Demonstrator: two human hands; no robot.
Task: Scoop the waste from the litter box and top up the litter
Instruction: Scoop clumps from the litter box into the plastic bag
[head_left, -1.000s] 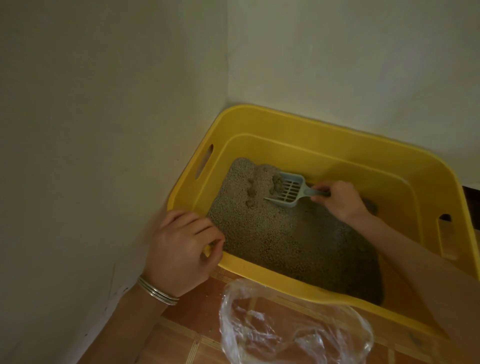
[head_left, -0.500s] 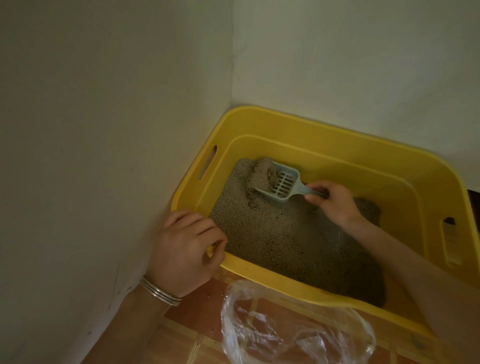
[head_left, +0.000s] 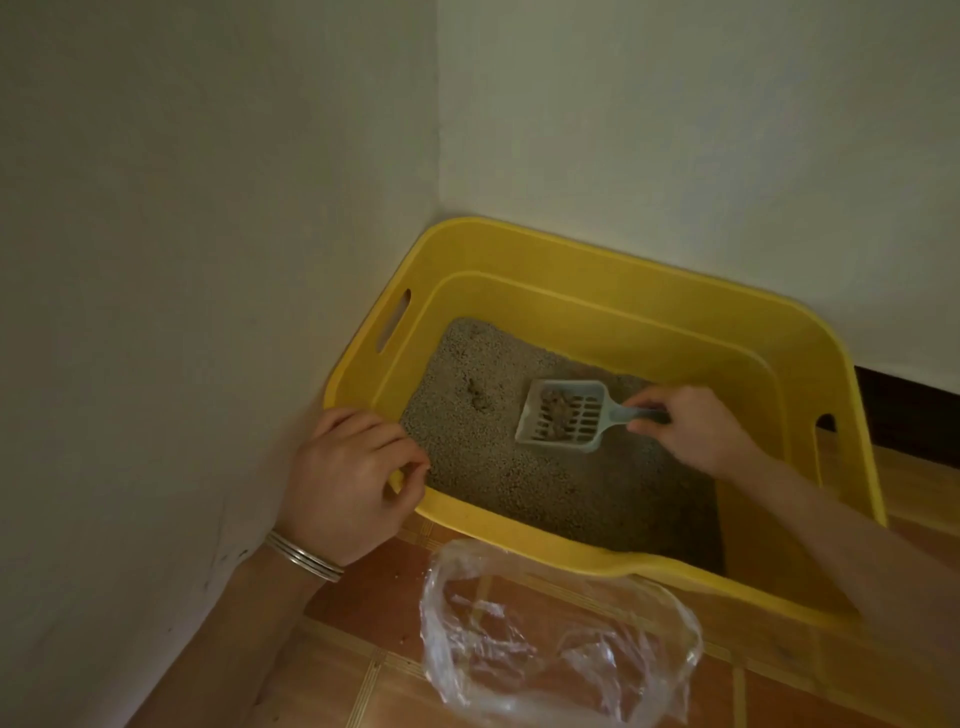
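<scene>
The yellow litter box (head_left: 623, 280) sits on the tiled floor (head_left: 332, 670), pushed into the far left corner where two walls meet, with grey litter (head_left: 519, 483) covering its bottom. The right hand (head_left: 691, 426) has its fingers (head_left: 644, 413) closed round the handle of a pale slotted litter scoop (head_left: 563, 413), held level just above the litter near the box's back wall. A few brownish lumps of waste (head_left: 553, 405) lie in the scoop's pan. The left hand (head_left: 353, 483) curls its fingers over the near left corner of the rim, thumb on the inner side, which looks like bracing. A clear plastic bag (head_left: 561, 639) lies open on the floor just beside the box's near edge, and I can make out nothing in it. So the scooping seems to be at an early stage: one load is lifted but not yet tipped into the bag, and a dark clump (head_left: 475, 397) lies in the litter left of the scoop. No fresh litter is in view, so topping up looks not yet begun.
</scene>
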